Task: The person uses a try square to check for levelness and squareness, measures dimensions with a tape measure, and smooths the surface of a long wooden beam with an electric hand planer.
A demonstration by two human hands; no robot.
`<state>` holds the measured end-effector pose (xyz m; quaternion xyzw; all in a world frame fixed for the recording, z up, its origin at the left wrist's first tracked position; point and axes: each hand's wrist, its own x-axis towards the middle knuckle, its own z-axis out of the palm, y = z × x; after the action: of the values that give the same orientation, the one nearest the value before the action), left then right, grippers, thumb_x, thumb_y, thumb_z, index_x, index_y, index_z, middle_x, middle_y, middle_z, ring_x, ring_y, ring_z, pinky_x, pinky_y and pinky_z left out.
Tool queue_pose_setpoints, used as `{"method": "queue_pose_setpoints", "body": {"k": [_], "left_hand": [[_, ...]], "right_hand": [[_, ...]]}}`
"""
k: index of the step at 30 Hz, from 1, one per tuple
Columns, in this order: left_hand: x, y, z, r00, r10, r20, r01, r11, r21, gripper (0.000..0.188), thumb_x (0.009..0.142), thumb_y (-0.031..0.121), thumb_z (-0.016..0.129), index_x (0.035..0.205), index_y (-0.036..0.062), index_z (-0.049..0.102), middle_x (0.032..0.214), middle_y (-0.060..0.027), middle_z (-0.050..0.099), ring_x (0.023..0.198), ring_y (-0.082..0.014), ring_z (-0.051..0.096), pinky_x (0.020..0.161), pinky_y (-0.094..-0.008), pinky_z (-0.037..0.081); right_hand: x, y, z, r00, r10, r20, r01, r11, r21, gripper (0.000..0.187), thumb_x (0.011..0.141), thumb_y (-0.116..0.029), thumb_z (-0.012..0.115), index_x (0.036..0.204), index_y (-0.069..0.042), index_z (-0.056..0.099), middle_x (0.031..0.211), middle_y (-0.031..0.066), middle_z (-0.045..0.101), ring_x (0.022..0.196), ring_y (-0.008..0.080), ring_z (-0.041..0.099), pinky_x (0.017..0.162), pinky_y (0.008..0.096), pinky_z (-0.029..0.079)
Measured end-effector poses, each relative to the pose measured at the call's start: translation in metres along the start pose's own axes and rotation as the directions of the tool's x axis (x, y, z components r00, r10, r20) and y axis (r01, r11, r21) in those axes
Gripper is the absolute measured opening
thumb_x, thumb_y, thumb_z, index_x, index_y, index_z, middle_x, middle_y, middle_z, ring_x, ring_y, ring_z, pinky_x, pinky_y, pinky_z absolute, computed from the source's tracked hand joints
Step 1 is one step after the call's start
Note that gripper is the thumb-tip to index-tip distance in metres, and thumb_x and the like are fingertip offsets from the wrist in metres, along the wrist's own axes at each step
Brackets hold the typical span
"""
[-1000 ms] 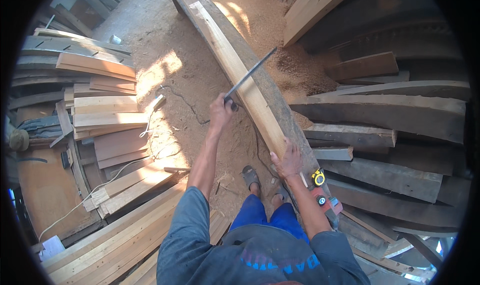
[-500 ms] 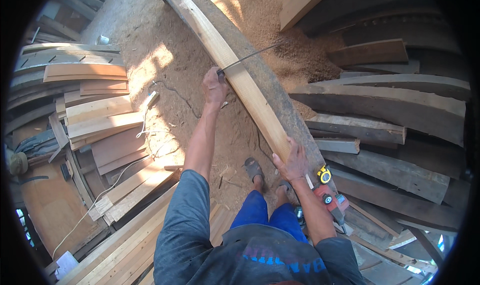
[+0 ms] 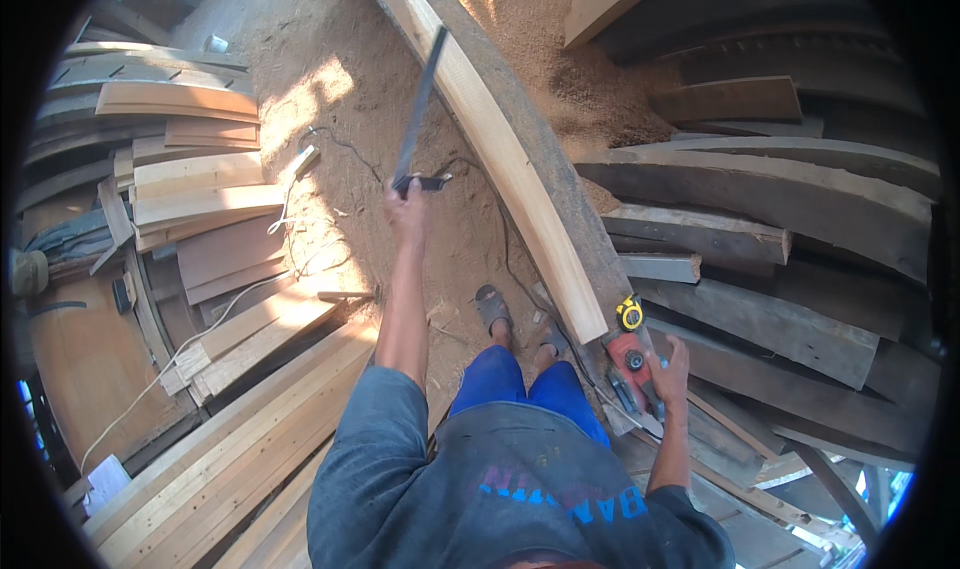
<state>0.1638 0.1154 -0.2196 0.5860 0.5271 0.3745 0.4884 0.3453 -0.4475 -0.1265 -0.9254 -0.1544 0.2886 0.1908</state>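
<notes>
A carpenter's square (image 3: 422, 99) with a long dark blade and a short black stock is in my left hand (image 3: 405, 204), gripped near its corner. It is raised off the pale wooden board (image 3: 500, 169), its blade tip overlapping the board's left edge in view. That board lies lengthwise on a dusty narrow workbench (image 3: 530, 134). My right hand (image 3: 672, 371) has its fingers apart, just right of a red electric planer (image 3: 630, 359) at the bench's near end; whether it touches the planer I cannot tell. A yellow and black tape measure (image 3: 629, 314) sits between the planer and the board.
Stacked planks (image 3: 210, 184) line the left side, and long pale boards (image 3: 240, 449) lie at lower left. Heavy dark timbers (image 3: 760, 204) are piled on the right. A cord (image 3: 510, 244) trails along the dirt floor beside the bench; sawdust (image 3: 610, 99) is heaped beyond it.
My left hand has lifted the square off the board and drawn it left, turning the blade lengthwise. My right hand has let go of the board and moved right to beside the planer.
</notes>
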Motion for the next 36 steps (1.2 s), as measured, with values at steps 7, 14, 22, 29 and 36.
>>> {"method": "queue_pose_setpoints", "body": {"k": [7, 14, 22, 29, 36], "left_hand": [[-0.141, -0.018, -0.088, 0.984, -0.05, -0.172, 0.041, 0.998, -0.052, 0.021, 0.099, 0.004, 0.056, 0.119, -0.0007, 0.05, 0.103, -0.0107, 0.067, 0.082, -0.0158, 0.067, 0.074, -0.0275, 0.056], [-0.235, -0.017, -0.059, 0.902, -0.427, 0.064, 0.39, 0.87, 0.3, 0.021, 0.097, 0.007, 0.053, 0.116, -0.0006, 0.049, 0.095, -0.0155, 0.068, 0.089, -0.0264, 0.068, 0.086, -0.0407, 0.054], [-0.378, -0.062, -0.013, 0.382, -0.296, 0.876, -0.304, 0.854, 0.421, 0.067, 0.088, 0.005, 0.058, 0.151, 0.0117, 0.039, 0.138, -0.0294, 0.05, 0.127, -0.0507, 0.047, 0.109, -0.0514, 0.041], [-0.459, -0.05, 0.021, -0.113, -0.512, 0.852, -0.413, 0.804, 0.428, 0.074, 0.089, 0.012, 0.06, 0.155, 0.04, 0.04, 0.14, -0.0314, 0.042, 0.127, -0.049, 0.047, 0.11, -0.052, 0.04], [-0.46, -0.066, 0.034, -0.088, -0.48, 0.873, -0.416, 0.814, 0.406, 0.062, 0.078, 0.007, 0.066, 0.134, 0.0335, 0.059, 0.139, -0.02, 0.043, 0.127, -0.0455, 0.045, 0.107, -0.0521, 0.04]], "right_hand": [[-0.092, 0.098, 0.002, 0.987, -0.003, 0.162, 0.003, 1.0, 0.003, 0.07, 0.074, -0.033, 0.083, 0.132, -0.003, 0.059, 0.117, 0.0261, 0.067, 0.113, 0.0431, 0.063, 0.1, 0.0494, 0.048], [-0.067, 0.068, -0.008, 0.947, 0.028, 0.319, -0.066, 0.992, 0.109, 0.051, 0.076, -0.019, 0.078, 0.124, -0.005, 0.066, 0.109, 0.023, 0.069, 0.106, 0.0383, 0.067, 0.095, 0.0447, 0.05], [-0.116, -0.03, -0.059, 0.953, 0.066, 0.295, -0.256, 0.693, 0.674, 0.042, 0.078, -0.008, 0.071, 0.117, 0.001, 0.058, 0.078, 0.004, 0.061, 0.063, 0.0112, 0.06, 0.06, 0.027, 0.05], [-0.07, -0.12, -0.037, 0.928, -0.213, 0.306, -0.116, 0.615, 0.78, 0.032, 0.099, -0.029, 0.06, 0.116, -0.001, 0.057, 0.078, 0.0002, 0.058, 0.063, 0.0078, 0.055, 0.055, 0.0251, 0.046], [-0.02, -0.167, 0.014, 0.857, -0.351, 0.377, -0.069, 0.646, 0.76, 0.039, 0.1, -0.041, 0.061, 0.109, -0.003, 0.057, 0.076, -0.0009, 0.057, 0.061, 0.0064, 0.053, 0.053, 0.0237, 0.044]]}}
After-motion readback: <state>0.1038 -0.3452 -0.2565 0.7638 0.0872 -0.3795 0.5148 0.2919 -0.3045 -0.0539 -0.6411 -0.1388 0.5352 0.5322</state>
